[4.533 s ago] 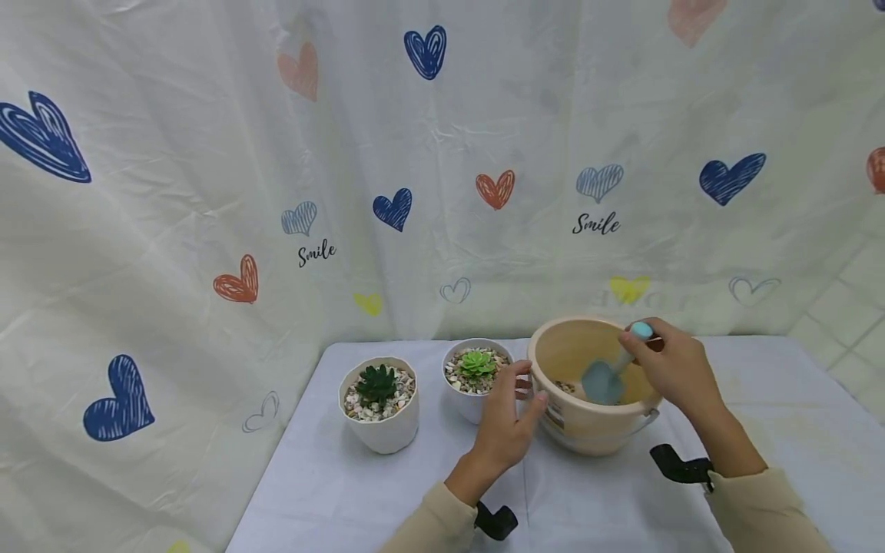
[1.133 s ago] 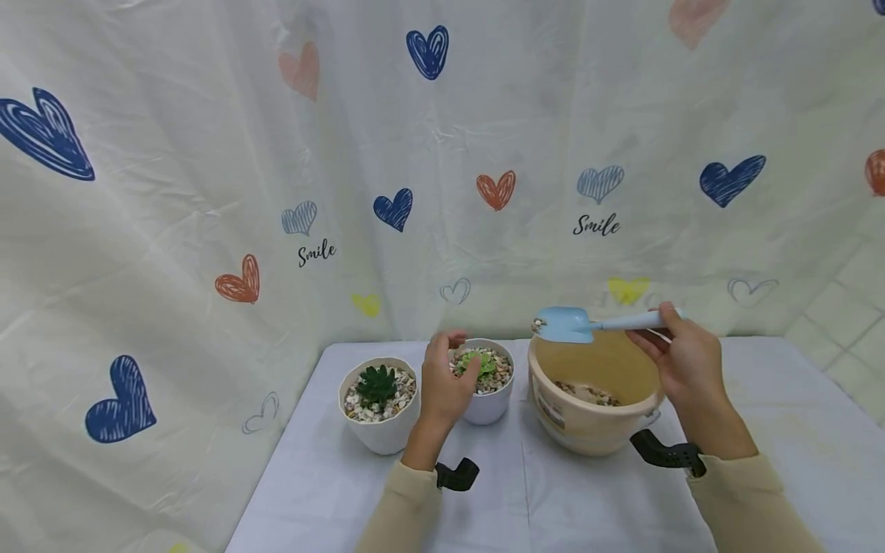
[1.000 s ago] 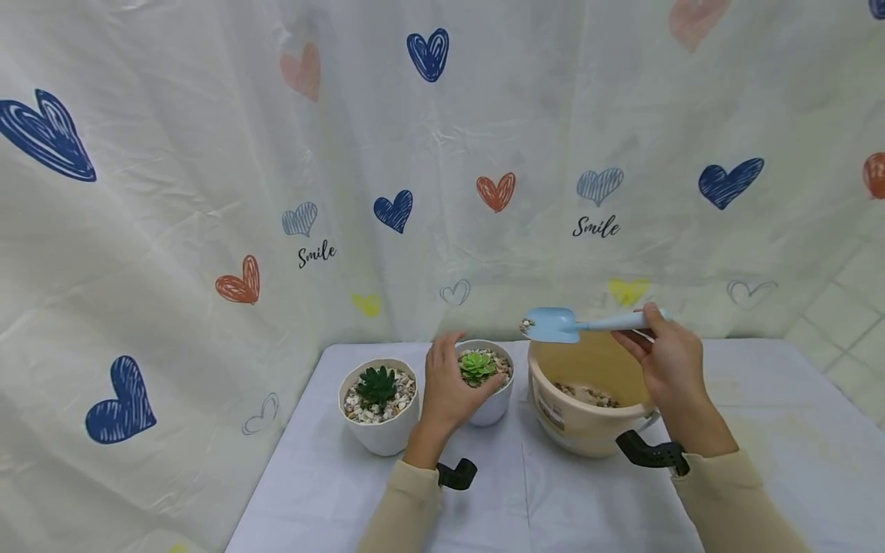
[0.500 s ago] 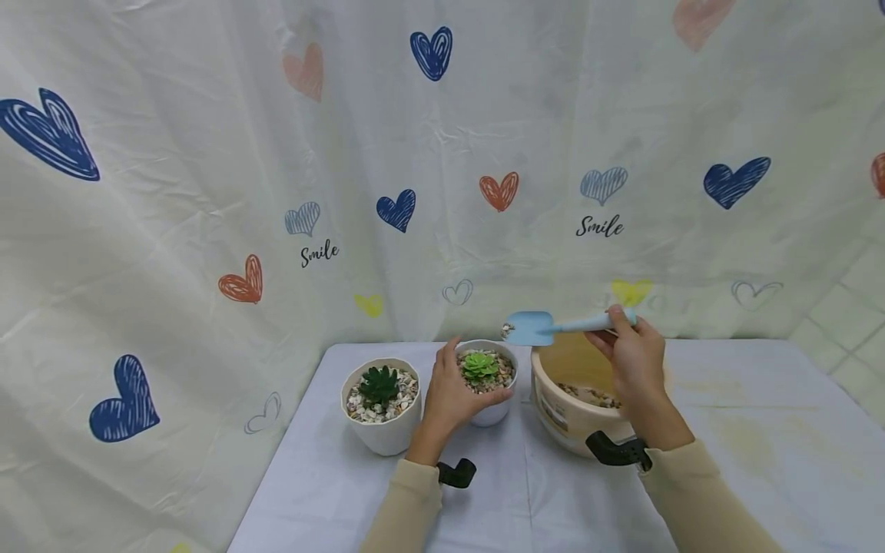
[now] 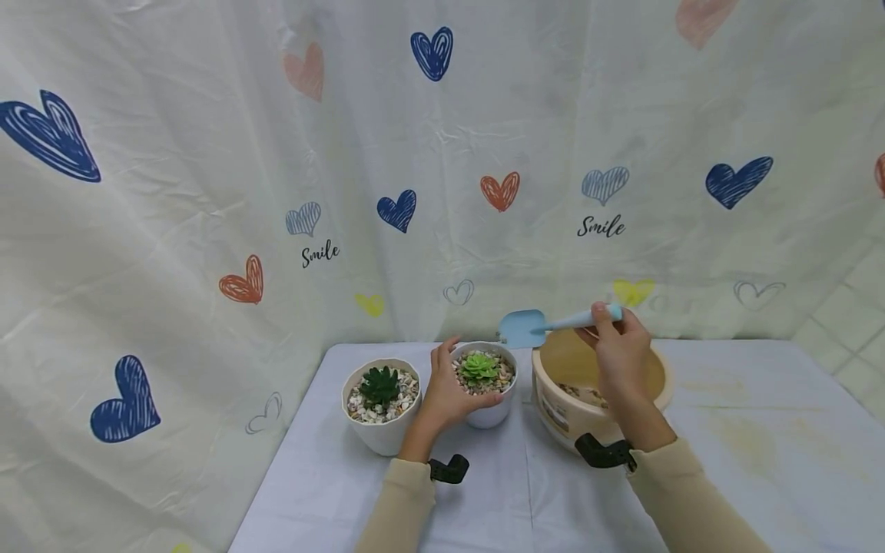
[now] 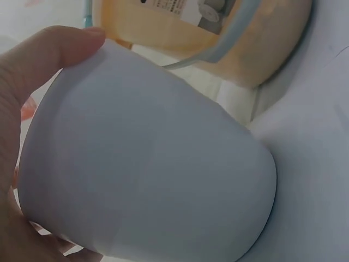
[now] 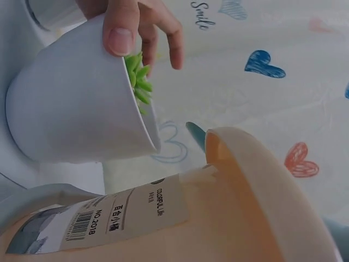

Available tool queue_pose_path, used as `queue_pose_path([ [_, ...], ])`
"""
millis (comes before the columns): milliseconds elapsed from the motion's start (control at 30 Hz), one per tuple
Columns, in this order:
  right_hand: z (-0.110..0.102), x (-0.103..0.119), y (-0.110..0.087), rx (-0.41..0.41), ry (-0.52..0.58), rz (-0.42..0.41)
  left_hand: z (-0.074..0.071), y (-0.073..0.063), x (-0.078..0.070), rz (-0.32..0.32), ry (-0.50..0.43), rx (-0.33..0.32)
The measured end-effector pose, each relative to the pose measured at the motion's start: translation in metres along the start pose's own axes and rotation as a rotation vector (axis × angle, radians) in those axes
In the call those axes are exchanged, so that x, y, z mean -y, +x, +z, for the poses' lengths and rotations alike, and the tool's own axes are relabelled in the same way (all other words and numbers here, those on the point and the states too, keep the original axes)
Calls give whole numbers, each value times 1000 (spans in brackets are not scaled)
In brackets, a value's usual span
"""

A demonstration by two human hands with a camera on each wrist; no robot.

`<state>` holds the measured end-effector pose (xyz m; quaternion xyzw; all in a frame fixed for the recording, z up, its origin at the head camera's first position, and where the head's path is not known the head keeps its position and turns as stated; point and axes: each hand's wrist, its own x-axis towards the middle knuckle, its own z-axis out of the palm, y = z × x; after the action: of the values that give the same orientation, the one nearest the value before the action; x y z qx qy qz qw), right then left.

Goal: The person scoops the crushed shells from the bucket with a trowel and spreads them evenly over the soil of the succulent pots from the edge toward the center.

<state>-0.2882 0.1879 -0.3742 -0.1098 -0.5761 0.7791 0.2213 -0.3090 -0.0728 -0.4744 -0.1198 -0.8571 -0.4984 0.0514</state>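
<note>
My left hand (image 5: 445, 395) grips the rim of a white flowerpot (image 5: 489, 416) that holds pebbles and a light green succulent (image 5: 479, 367). In the left wrist view, the thumb presses the rim of the pot (image 6: 147, 147). My right hand (image 5: 622, 357) holds a light blue trowel (image 5: 523, 329) by its handle, thumb and fingers pinching near the end. The blade points left, above the gap between pot and bucket, with a few pebbles at its tip. Below the right hand stands a beige bucket (image 5: 591, 426) with some pebbles inside.
Left of my left hand stands another white pot (image 5: 383, 438) with a dark green succulent (image 5: 379, 384) in pebbles. A white cloth (image 5: 325, 491) covers the table. Behind it hangs a curtain (image 5: 539, 115) printed with hearts. The bucket carries a printed label (image 7: 117, 213).
The trowel has come up out of the bucket and moved left toward the green succulent's pot, its blade now tilting. My left hand has left the bucket's rim and taken hold of that pot.
</note>
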Motion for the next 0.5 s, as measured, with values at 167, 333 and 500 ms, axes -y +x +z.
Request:
queue_pose_path([
  [167, 2, -2, -2, 21, -5, -46, -3, 0, 4, -1, -36, 32],
  [333, 3, -2, -4, 56, -37, -94, -6, 1, 6, 1, -80, 57],
  [500, 5, -3, -6, 90, -64, -156, -9, 1, 5, 14, -99, 83],
])
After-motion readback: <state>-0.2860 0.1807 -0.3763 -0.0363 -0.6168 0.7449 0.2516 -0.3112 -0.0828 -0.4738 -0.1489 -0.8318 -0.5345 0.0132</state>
